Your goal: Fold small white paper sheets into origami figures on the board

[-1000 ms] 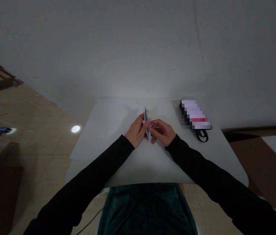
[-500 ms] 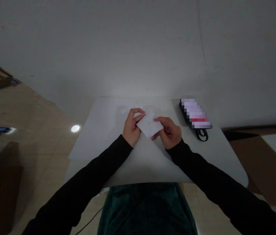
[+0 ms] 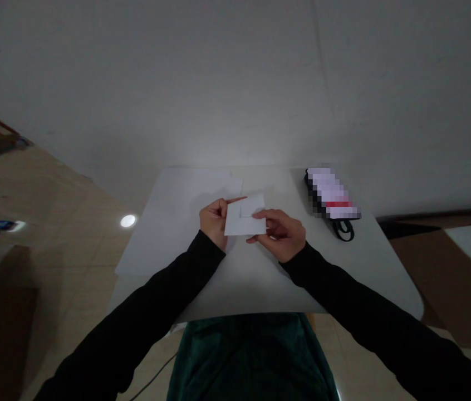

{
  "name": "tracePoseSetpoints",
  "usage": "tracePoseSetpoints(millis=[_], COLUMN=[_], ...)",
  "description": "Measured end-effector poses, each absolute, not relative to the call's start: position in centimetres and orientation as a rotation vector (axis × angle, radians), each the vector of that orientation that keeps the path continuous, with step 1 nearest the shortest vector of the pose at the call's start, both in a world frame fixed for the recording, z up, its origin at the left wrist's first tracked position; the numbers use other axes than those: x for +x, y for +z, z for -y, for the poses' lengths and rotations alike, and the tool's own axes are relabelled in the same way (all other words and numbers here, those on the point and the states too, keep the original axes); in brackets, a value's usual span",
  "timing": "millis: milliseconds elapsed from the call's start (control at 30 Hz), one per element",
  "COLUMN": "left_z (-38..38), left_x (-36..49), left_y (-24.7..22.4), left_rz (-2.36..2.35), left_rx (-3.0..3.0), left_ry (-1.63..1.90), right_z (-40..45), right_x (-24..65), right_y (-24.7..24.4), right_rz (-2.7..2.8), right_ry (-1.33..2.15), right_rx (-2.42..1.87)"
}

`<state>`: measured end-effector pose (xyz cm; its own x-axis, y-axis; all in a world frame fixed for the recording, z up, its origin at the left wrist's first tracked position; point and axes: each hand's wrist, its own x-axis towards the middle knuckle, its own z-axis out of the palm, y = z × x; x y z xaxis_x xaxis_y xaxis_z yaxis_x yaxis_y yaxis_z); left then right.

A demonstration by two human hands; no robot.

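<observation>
A small square of folded white paper is held up over the table between both hands, with a smaller flap or layer showing near its upper right. My left hand grips its left edge, the index finger stretched along the top and the other fingers curled. On the right side, my right hand pinches the paper, thumb and fingers on opposite faces. Parts of the left fingers are hidden behind the paper.
Large white sheets lie on the left of the white table. At the back right rests a pixelated phone-like device on a black case with a strap. A wall stands behind; cardboard is at right.
The folded paper has turned from a diamond position to edges roughly level, moving slightly left. My left hand has shifted left and down, its index finger now extended; the right hand has re-gripped slightly lower.
</observation>
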<state>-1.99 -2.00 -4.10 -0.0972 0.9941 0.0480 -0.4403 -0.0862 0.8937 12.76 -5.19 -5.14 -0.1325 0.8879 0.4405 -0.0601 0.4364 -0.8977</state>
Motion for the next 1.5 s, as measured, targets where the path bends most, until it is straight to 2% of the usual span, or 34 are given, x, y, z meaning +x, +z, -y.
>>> tracePoseSetpoints(millis=[233,433,567,833,1333,1500], left_z=[1.4,1.9,1.5,1.2,1.1,1.0], left_x=[-3.2,-3.0,-3.3,-3.5,-3.9,-4.0], left_y=[-2.7,-3.3,-3.8,-4.6,-4.1,-4.1], left_rz=[-0.765,-0.941,-0.907,-0.935,-1.052,-1.043], left_rx=[0.923,1.378,1.441,1.602,1.449,1.425], left_ry=[1.177,1.258,1.306,1.271,1.228,1.219], right_z=[3.7,4.1,4.2,2.9,2.3,2.2], right_x=[14.1,13.9,14.0,14.8,14.5,14.4], right_y=[-5.0,-4.7,-4.4,-4.1,-3.9,-4.0], right_rz=[1.517,1.831,1.61,1.471,1.142,1.123], right_ry=[0.51,0.309,0.523,0.462,1.005,1.025], right_rx=[-0.956,-0.754,-0.77,-0.859,-0.901,-0.902])
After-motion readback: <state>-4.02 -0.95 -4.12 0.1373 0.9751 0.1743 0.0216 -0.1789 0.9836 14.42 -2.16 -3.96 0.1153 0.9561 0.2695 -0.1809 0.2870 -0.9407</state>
